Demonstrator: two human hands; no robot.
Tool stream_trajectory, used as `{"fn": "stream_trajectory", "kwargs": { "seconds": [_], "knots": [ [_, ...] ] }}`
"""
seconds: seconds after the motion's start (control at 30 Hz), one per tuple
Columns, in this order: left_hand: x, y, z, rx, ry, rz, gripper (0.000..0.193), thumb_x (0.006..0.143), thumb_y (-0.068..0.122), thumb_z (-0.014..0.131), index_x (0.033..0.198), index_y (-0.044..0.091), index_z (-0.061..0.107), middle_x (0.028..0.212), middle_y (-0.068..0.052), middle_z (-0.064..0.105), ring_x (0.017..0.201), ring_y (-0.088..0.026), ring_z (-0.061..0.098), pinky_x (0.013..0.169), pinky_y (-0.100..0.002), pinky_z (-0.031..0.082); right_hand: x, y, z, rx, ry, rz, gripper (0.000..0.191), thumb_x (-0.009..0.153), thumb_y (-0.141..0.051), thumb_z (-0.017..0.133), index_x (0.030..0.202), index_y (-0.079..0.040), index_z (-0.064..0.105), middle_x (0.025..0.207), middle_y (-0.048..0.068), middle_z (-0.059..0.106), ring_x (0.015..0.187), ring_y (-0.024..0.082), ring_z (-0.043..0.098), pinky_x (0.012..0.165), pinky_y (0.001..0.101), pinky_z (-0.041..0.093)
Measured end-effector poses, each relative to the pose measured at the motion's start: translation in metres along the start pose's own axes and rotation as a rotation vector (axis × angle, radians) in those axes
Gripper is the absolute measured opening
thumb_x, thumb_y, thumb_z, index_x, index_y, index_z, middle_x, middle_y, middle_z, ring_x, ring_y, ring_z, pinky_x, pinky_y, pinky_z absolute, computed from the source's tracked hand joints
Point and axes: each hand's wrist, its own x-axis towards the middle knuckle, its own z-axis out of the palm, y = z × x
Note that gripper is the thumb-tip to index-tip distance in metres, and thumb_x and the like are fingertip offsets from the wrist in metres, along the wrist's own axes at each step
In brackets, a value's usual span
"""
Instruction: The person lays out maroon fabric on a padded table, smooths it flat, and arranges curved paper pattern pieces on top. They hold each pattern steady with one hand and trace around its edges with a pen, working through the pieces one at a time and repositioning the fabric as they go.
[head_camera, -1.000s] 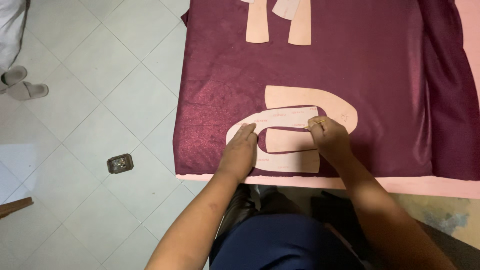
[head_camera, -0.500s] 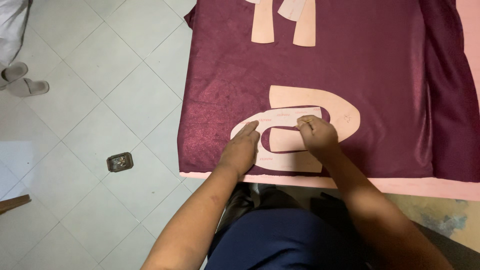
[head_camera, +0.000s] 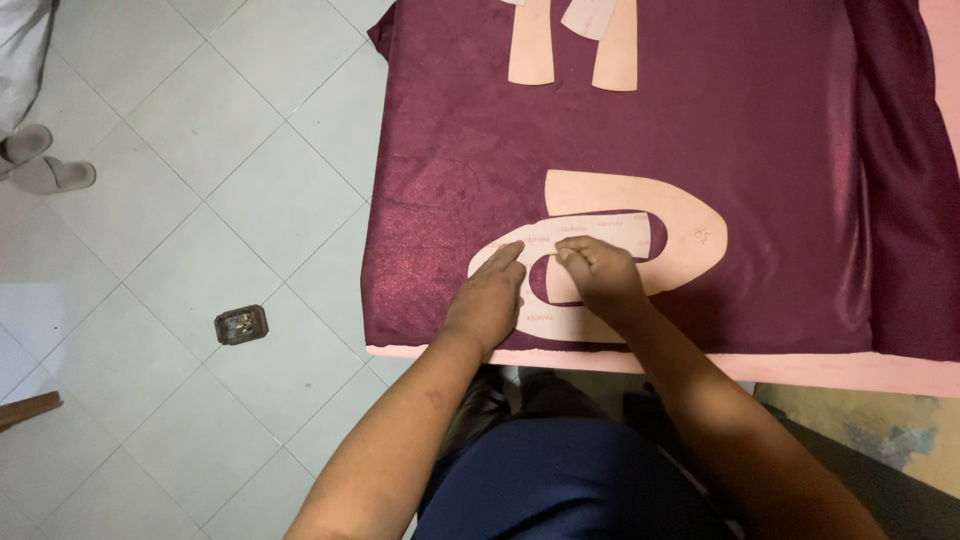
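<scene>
Maroon cloth (head_camera: 780, 150) covers the table, sheen side up. Your left hand (head_camera: 492, 300) lies flat, fingers together, pressing down the near-left end of the tan paper pattern (head_camera: 690, 225), a horseshoe-shaped piece near the table's front edge. Your right hand (head_camera: 600, 280) is bunched, fingertips pinching a thin marking tool at the pattern's inner edge; tool too small to identify. Two narrow tan pattern strips (head_camera: 532, 45) lie well apart at the far edge. Small dark object (head_camera: 241, 324) on the tiled floor.
</scene>
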Motion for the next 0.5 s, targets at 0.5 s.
{"fn": "stream_trajectory", "kwargs": {
  "seconds": [0.5],
  "knots": [
    [0.002, -0.003, 0.003, 0.008, 0.009, 0.026, 0.027, 0.088, 0.004, 0.066, 0.114, 0.002, 0.061, 0.162, -0.010, 0.036, 0.148, -0.028, 0.036, 0.117, -0.040, 0.037, 0.002, 0.057, -0.037, -0.942, 0.284, -0.597, 0.015, 0.101, -0.002, 0.062, 0.094, 0.006, 0.073, 0.088, 0.017, 0.073, 0.074, 0.023, 0.071, 0.061, 0.0302, 0.059]
  ]
}}
